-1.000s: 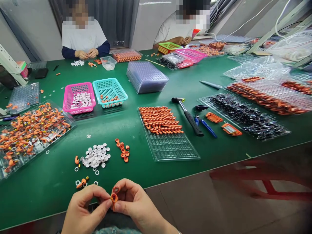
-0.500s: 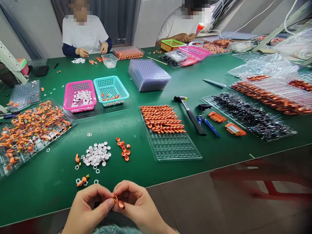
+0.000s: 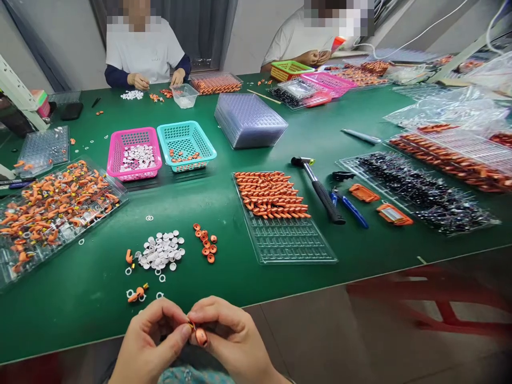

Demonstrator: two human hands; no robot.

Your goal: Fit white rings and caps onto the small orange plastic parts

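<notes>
Low in the view, both my hands meet just off the table's near edge. The thumb and forefinger of my left hand (image 3: 154,338) pinch one end of a small part. My right hand (image 3: 230,336) is closed on the same small orange part (image 3: 201,336), whose rounded, shiny shell shows below the fingertips. A thin dark and yellowish bit lies between the two pinches, mostly hidden. Beyond my hands lie a heap of white round caps (image 3: 162,250), a cluster of orange round caps (image 3: 206,242) and a loose orange hook-shaped piece (image 3: 138,294) among white rings.
A clear tray of orange pieces (image 3: 60,210) lies left; a half-filled tray (image 3: 294,242) lies centre. Baskets, pink (image 3: 116,170) and turquoise (image 3: 208,154), stand behind. Right are a hammer (image 3: 320,192), blue-handled pliers (image 3: 354,210) and black wired parts (image 3: 424,186). Two people sit opposite.
My hands stay together at nearly the same place. The orange part has turned a little, showing more of its rounded face. The table scene has shifted slightly to the right in view.
</notes>
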